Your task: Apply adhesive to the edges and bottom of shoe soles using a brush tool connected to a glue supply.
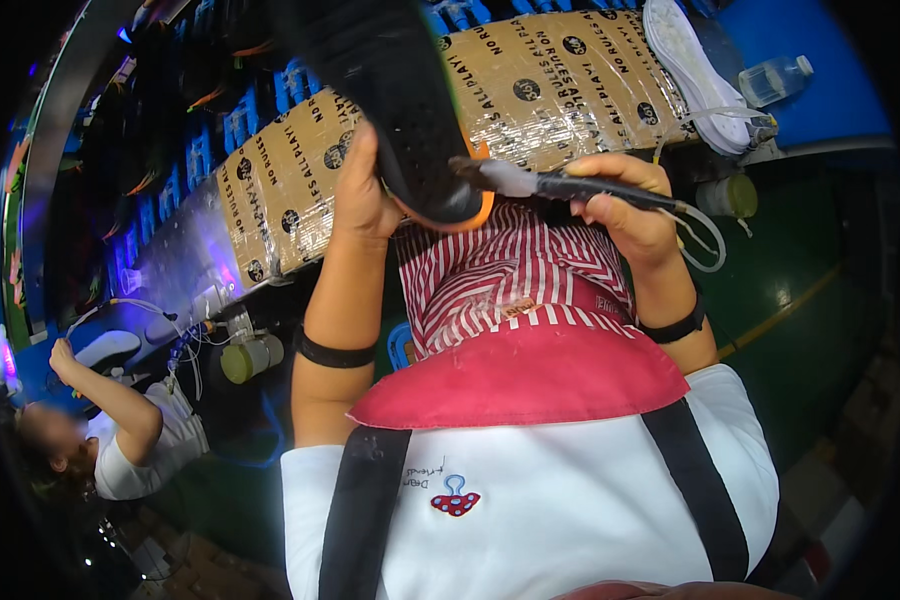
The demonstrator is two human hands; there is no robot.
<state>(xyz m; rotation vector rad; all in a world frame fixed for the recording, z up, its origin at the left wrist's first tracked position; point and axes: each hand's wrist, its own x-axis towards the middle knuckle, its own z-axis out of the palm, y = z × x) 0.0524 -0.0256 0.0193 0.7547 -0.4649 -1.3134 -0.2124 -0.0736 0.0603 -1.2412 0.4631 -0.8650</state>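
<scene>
My left hand (363, 195) grips a black shoe sole (415, 125) by its side, near the rounded end. The sole has small holes and an orange and green edge, and its far end runs past the top of the view. In my right hand (625, 205) is a brush (510, 180) with a dark handle and a whitish sleeve behind its bristles. A clear tube (715, 245) loops from the handle's rear. The brush tip is at the sole's orange-rimmed end; whether it touches I cannot tell.
Behind my hands lies a bench edge covered in printed brown cardboard (560, 80). A white shoe sole (695, 75) and a plastic bottle (775, 80) lie at the far right. Yellowish canisters (738, 196) hang below the bench. Another person (140, 440) works at the left.
</scene>
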